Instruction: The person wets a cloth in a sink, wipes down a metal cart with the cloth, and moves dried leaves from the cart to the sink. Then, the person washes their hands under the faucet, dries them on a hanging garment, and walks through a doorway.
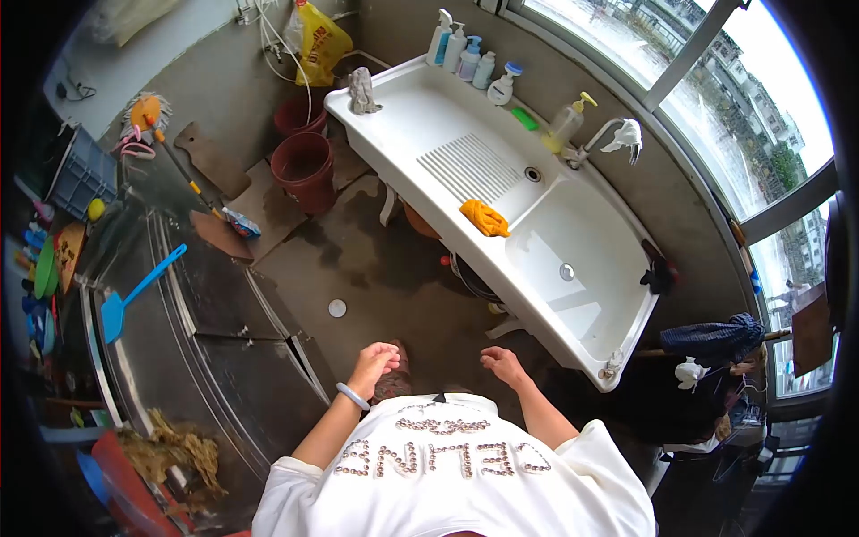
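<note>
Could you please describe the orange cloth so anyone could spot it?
Find the long white double-basin sink. At the near end of its divider lies the crumpled orange cloth. Its colour separates it from the grey cloth on the left corner.

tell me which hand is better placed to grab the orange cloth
Probably the right hand: it is nearer the sink and almost straight below the orange cloth in view, while the left hand is farther left. Neither appears to hold anything.
</note>
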`<state>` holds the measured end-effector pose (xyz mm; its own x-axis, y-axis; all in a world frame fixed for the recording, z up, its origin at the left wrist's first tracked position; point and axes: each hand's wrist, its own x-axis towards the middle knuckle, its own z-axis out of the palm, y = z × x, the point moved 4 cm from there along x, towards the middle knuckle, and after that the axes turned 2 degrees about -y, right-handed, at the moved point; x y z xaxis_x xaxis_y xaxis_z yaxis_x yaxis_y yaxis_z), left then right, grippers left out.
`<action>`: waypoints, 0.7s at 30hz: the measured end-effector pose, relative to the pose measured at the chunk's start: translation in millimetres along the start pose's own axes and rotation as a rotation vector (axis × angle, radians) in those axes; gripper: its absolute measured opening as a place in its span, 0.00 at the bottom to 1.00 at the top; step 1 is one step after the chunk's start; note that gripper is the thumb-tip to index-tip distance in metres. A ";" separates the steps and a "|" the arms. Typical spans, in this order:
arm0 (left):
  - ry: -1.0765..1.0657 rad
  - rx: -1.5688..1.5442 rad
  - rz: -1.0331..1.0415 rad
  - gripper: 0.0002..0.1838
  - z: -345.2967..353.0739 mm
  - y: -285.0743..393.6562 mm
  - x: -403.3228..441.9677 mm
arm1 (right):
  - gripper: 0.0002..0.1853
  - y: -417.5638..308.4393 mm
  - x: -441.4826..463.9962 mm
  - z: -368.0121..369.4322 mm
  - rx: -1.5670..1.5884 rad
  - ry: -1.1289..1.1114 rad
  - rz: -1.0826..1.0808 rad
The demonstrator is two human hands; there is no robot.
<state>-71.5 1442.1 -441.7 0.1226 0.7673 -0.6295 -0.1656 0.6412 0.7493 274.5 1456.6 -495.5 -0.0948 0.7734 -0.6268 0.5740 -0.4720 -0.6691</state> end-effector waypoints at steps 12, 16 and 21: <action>0.185 -0.003 0.006 0.10 -52.4 103.1 69.1 | 0.16 -184.7 172.2 -95.8 -0.177 0.654 -0.543; 0.223 -0.028 -0.069 0.09 -35.2 85.4 61.9 | 0.25 -202.5 239.2 -97.7 -0.291 0.660 -0.447; 0.224 0.014 -0.151 0.09 1.1 73.5 66.4 | 0.25 -202.5 278.0 -131.7 -0.337 0.571 -0.218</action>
<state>-74.5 1540.2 -428.2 -0.0754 0.6418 -0.7632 -0.1481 0.7497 0.6450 239.0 1822.9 -481.7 0.1528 0.9806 -0.1224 0.8204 -0.1949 -0.5375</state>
